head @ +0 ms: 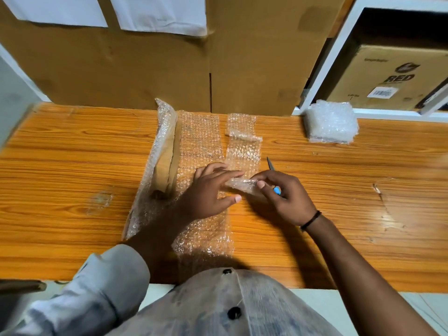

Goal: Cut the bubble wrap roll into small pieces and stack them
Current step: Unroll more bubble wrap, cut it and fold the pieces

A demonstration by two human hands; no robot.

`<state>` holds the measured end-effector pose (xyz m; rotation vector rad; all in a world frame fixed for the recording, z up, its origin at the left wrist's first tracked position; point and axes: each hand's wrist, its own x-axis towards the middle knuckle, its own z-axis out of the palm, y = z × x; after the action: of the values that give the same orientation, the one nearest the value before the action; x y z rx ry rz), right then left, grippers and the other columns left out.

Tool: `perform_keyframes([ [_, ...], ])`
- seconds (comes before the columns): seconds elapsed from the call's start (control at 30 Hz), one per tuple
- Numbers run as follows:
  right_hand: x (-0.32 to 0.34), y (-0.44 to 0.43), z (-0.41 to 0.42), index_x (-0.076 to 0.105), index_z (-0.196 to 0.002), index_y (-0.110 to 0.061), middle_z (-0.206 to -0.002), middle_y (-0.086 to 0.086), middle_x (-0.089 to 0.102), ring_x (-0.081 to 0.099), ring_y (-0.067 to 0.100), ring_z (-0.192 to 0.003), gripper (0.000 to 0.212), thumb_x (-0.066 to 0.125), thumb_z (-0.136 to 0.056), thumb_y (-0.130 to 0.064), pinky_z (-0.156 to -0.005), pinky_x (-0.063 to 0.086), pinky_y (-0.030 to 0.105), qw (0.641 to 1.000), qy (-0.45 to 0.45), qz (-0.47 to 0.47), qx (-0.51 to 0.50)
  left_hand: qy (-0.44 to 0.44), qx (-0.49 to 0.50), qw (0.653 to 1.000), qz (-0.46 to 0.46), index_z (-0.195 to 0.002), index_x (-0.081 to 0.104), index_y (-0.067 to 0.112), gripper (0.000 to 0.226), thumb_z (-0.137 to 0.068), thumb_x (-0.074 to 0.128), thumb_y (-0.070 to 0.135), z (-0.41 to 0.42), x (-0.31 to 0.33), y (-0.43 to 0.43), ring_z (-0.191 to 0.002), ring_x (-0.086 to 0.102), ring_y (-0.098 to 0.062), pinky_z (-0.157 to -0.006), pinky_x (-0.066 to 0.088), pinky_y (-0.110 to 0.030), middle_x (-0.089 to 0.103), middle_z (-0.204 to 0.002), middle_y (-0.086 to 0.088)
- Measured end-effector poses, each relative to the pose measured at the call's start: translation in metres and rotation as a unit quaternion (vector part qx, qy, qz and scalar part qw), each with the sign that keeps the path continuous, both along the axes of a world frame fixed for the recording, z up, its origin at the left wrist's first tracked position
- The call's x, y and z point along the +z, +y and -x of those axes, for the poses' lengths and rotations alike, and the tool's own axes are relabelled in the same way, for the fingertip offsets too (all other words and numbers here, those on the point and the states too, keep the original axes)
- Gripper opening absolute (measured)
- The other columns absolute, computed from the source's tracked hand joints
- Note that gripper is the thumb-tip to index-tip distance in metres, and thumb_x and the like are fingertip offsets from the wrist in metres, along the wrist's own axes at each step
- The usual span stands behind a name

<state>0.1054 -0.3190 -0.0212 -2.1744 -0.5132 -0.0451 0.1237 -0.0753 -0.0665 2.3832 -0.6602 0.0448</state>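
A clear bubble wrap sheet lies unrolled down the middle of the orange wooden table, its rolled part at the left edge. A cut strip lies to its right, with a small piece beyond it. My left hand presses on the sheet, its fingertips on the strip's near end. My right hand pinches that same curled end while holding blue-handled scissors, blade pointing away. A stack of cut pieces sits at the far right.
A large cardboard box stands against the table's far edge, with white papers hung on it. A white shelf at the right holds a printed carton. The table's front edge is just before my body.
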Motion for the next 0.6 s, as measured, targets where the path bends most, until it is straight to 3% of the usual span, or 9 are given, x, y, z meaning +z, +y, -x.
perform_keyframes([
  [0.1, 0.008, 0.001, -0.01, 0.071, -0.112, -0.013, -0.101, 0.003, 0.074, 0.069, 0.019, -0.094, 0.014, 0.059, -0.104, -0.015, -0.082, 0.052, 0.031, 0.997, 0.043, -0.068, -0.013, -0.059, 0.035, 0.997, 0.037, -0.098, 0.071, 0.02, 0.026, -0.087, 0.08, 0.041, -0.007, -0.003, -0.003, -0.117, 0.056, -0.013, -0.099, 0.039, -0.048, 0.068, -0.113, 0.006],
  [0.2, 0.015, 0.005, -0.022, 0.069, -0.116, -0.012, -0.103, 0.015, 0.071, 0.067, 0.015, -0.089, 0.015, 0.062, -0.102, -0.011, -0.08, 0.051, 0.027, 0.987, 0.074, -0.138, -0.033, -0.024, 0.059, 0.995, 0.072, -0.073, 0.052, 0.025, 0.034, -0.086, 0.08, 0.041, -0.01, -0.004, -0.004, -0.082, 0.047, 0.006, -0.077, 0.04, -0.037, 0.052, -0.083, 0.022],
  [0.23, 0.015, 0.006, -0.028, 0.069, -0.117, -0.015, -0.097, 0.015, 0.069, 0.063, 0.014, -0.084, 0.017, 0.065, -0.1, -0.015, -0.079, 0.049, 0.029, 0.983, 0.088, -0.154, -0.043, -0.005, 0.067, 0.994, 0.084, -0.071, 0.052, 0.021, 0.039, -0.085, 0.077, 0.047, -0.01, -0.006, -0.004, -0.077, 0.045, 0.005, -0.071, 0.039, -0.035, 0.049, -0.077, 0.02],
  [0.33, 0.009, 0.006, -0.039, 0.066, -0.124, -0.023, -0.083, -0.004, 0.063, 0.053, 0.022, -0.074, 0.035, 0.077, -0.092, -0.032, -0.073, 0.047, 0.038, 0.98, 0.131, -0.142, -0.053, 0.07, 0.114, 0.98, 0.149, -0.076, 0.064, 0.019, 0.039, -0.081, 0.077, 0.056, -0.007, -0.006, -0.007, -0.071, 0.054, -0.015, -0.063, 0.048, -0.039, 0.06, -0.074, 0.008],
  [0.4, 0.001, 0.008, -0.044, 0.065, -0.119, -0.023, -0.093, 0.005, 0.07, 0.063, 0.024, -0.084, 0.043, 0.084, -0.084, -0.04, -0.08, 0.054, 0.046, 0.974, 0.173, -0.132, -0.06, 0.108, 0.136, 0.964, 0.203, -0.074, 0.059, 0.028, 0.03, -0.082, 0.083, 0.044, -0.002, -0.003, -0.011, -0.064, 0.051, -0.007, -0.06, 0.044, -0.032, 0.06, -0.07, 0.014],
  [0.43, -0.004, 0.01, -0.044, 0.064, -0.112, -0.022, -0.087, 0.01, 0.067, 0.061, 0.021, -0.08, 0.045, 0.085, -0.08, -0.046, -0.077, 0.054, 0.049, 0.974, 0.179, -0.12, -0.071, 0.121, 0.146, 0.957, 0.219, -0.077, 0.06, 0.029, 0.028, -0.081, 0.085, 0.041, 0.0, -0.002, -0.013, -0.066, 0.053, -0.006, -0.06, 0.042, -0.03, 0.061, -0.072, 0.014],
  [0.47, -0.008, 0.012, -0.044, 0.063, -0.106, -0.02, -0.078, 0.008, 0.06, 0.055, 0.019, -0.073, 0.046, 0.083, -0.078, -0.05, -0.069, 0.05, 0.05, 0.975, 0.176, -0.102, -0.088, 0.136, 0.16, 0.95, 0.23, -0.086, 0.064, 0.026, 0.027, -0.081, 0.086, 0.041, 0.002, -0.002, -0.014, -0.075, 0.062, -0.011, -0.061, 0.044, -0.032, 0.068, -0.081, 0.008],
  [0.53, -0.02, 0.014, -0.043, 0.061, -0.102, -0.019, -0.068, 0.002, 0.049, 0.046, 0.02, -0.065, 0.035, 0.082, -0.082, -0.038, -0.061, 0.045, 0.054, 0.971, 0.187, -0.104, -0.109, 0.161, 0.183, 0.942, 0.231, -0.12, 0.065, 0.007, 0.058, -0.079, 0.088, 0.042, 0.005, 0.0, -0.018, -0.108, 0.067, -0.03, -0.075, 0.053, -0.04, 0.071, -0.114, -0.017],
  [0.6, -0.026, 0.015, -0.04, 0.059, -0.108, -0.018, -0.065, 0.0, 0.054, 0.051, 0.023, -0.062, 0.026, 0.077, -0.089, -0.017, -0.064, 0.049, 0.055, 0.956, 0.225, -0.138, -0.129, 0.18, 0.207, 0.937, 0.217, -0.142, 0.054, 0.009, 0.081, -0.078, 0.088, 0.044, 0.009, -0.001, -0.021, -0.123, 0.063, -0.028, -0.09, 0.055, -0.039, 0.065, -0.133, -0.017],
])
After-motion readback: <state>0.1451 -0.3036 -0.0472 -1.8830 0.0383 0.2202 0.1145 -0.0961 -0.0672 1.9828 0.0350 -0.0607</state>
